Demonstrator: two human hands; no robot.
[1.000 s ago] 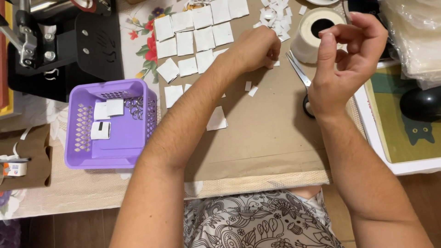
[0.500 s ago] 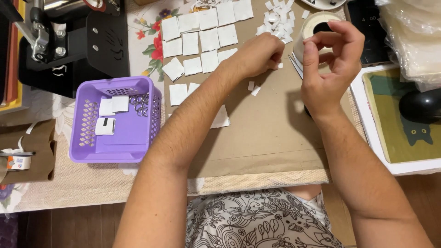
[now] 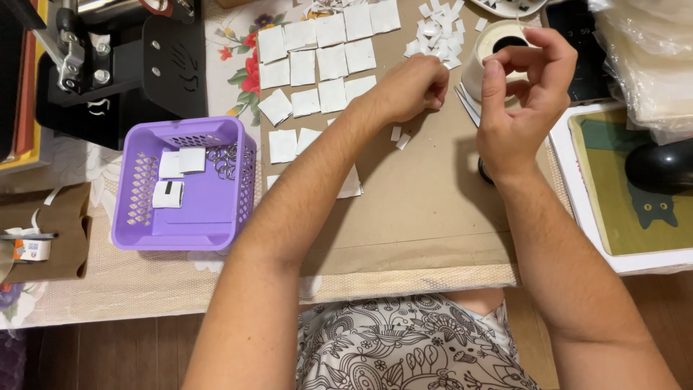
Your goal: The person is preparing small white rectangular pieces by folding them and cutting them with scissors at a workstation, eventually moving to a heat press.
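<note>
My left hand [image 3: 410,87] lies on the brown paper sheet [image 3: 422,217] with its fingers curled shut, just below a pile of small white scraps [image 3: 437,35]. I cannot see whether a scrap is inside it. My right hand [image 3: 521,94] is raised above the sheet, thumb and curved fingers apart, with nothing visible between them. Right behind it stands a white tape roll [image 3: 492,45]. Scissor blades [image 3: 465,101] stick out at its left side. Rows of white paper squares [image 3: 325,54] lie left of my left hand.
A purple basket [image 3: 137,217] at the left holds white squares and metal rings [image 3: 227,160]. A black press [image 3: 108,72] stands behind it. A white tray with a green cat picture [image 3: 628,195], a black object [image 3: 660,166] and stacked clear bags [image 3: 646,58] are on the right.
My right hand's fingertips were pinched together before and have now spread apart. My left hand has stayed by the scraps.
</note>
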